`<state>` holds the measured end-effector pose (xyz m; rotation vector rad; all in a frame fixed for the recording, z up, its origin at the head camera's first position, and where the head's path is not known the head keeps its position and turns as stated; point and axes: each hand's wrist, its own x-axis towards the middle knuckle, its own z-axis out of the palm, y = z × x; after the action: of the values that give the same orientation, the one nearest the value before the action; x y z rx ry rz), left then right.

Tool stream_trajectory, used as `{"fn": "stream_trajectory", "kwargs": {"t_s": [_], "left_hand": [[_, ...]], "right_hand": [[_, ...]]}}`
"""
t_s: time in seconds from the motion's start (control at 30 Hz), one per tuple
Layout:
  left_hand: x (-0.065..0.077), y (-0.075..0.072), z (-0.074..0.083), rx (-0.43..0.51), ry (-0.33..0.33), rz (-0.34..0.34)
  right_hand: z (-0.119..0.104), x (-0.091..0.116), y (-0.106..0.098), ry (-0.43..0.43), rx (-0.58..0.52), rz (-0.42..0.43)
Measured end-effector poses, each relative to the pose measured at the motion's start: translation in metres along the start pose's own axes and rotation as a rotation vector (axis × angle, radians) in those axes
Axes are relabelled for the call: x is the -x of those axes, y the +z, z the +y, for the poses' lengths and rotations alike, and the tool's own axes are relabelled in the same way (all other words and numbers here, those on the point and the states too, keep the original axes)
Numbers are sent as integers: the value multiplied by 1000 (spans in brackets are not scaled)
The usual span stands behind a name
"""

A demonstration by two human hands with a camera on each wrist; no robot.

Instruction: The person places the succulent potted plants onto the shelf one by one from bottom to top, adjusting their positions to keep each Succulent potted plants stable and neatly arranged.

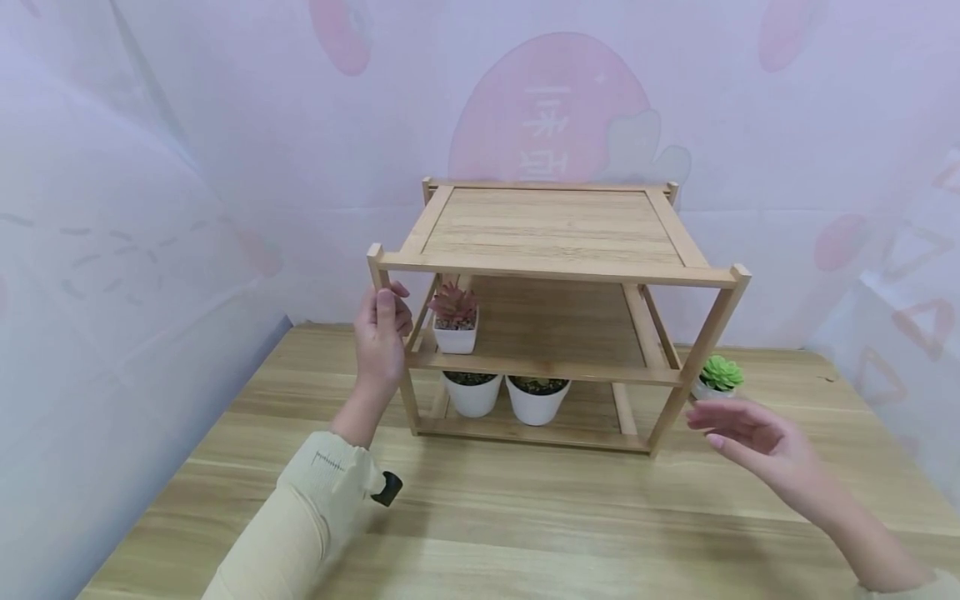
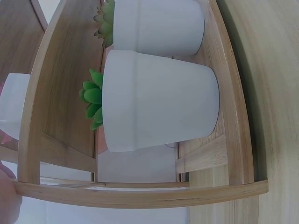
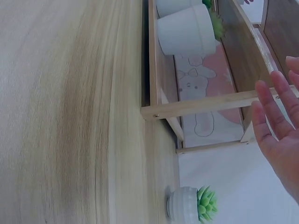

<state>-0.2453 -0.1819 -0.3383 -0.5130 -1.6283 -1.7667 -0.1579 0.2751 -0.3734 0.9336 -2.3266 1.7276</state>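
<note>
A three-tier wooden shelf (image 1: 562, 229) stands on the table. My left hand (image 1: 384, 333) grips its front left post, thumb on the near side, just below the top board. Right beside that hand, a white square pot with a red succulent (image 1: 454, 321) sits on the middle tier. Two round white pots stand on the bottom tier; in the left wrist view the nearer pot (image 2: 161, 100) holds a green succulent (image 2: 93, 98). My right hand (image 1: 757, 442) hovers off the shelf's right side with fingers extended, holding nothing. Behind it is a small potted green succulent (image 1: 722, 375).
The wooden table (image 1: 525, 525) reaches back to a pale printed cloth (image 1: 300, 167), which also hangs at both sides. In the right wrist view, the small white pot (image 3: 183, 205) stands on the table beyond the shelf's right end.
</note>
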Motion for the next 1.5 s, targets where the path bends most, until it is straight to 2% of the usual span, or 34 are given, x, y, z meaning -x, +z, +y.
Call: {"fn": "stream_trajectory", "kwargs": {"t_s": [0.27, 0.57, 0.8, 1.07, 1.23, 1.5], "left_hand": [[0, 0, 1, -44, -11, 5], [0, 0, 2, -56, -10, 1], [0, 1, 3, -48, -6, 3], [0, 2, 2, -37, 6, 1], [0, 2, 1, -31, 14, 0], [1, 1, 1, -39, 21, 2]], "right_hand": [[10, 2, -11, 19, 50, 36], [20, 3, -26, 164, 239, 124], [29, 0, -38, 237, 260, 185], [38, 0, -55, 294, 260, 206], [40, 0, -64, 348, 366, 208], [48, -3, -70, 390, 496, 182]]}}
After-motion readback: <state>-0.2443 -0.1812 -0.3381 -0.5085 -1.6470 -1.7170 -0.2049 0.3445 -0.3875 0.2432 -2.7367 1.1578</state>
